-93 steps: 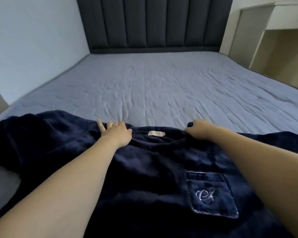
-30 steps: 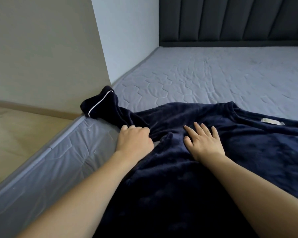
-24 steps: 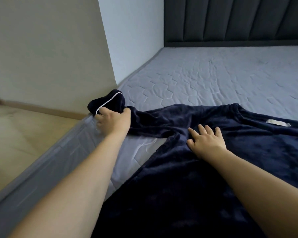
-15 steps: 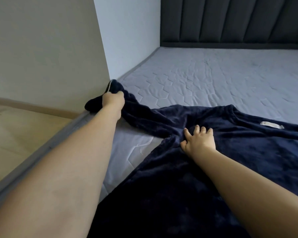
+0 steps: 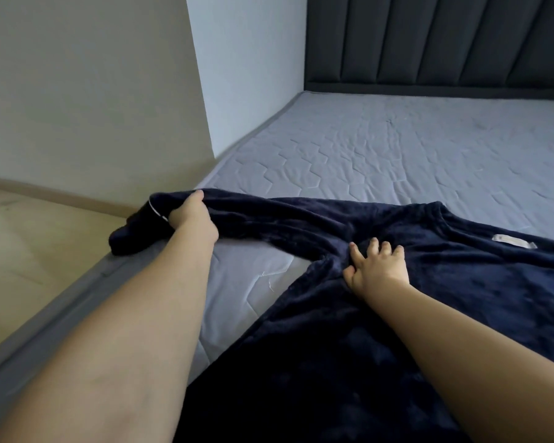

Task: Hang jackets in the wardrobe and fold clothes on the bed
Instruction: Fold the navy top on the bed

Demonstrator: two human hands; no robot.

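A dark navy fleece top [image 5: 461,282] lies spread on the grey quilted mattress [image 5: 397,155], its collar label at the right. Its left sleeve [image 5: 269,222] stretches out toward the bed's left edge, and the cuff with white piping hangs over that edge. My left hand [image 5: 191,219] grips the sleeve near the cuff. My right hand [image 5: 378,270] presses down on the top at the armpit, where sleeve meets body, fingers spread and slightly bent.
The dark padded headboard [image 5: 445,43] stands at the far end of the bed. A wall corner [image 5: 202,91] meets the mattress on the left. Wooden floor [image 5: 29,244] lies beyond the bed's left edge.
My left hand went from the bunched armpit area out to the cuff, gripped it and pulled the sleeve straight toward the bed's left edge. My right hand stayed pressing on the top.
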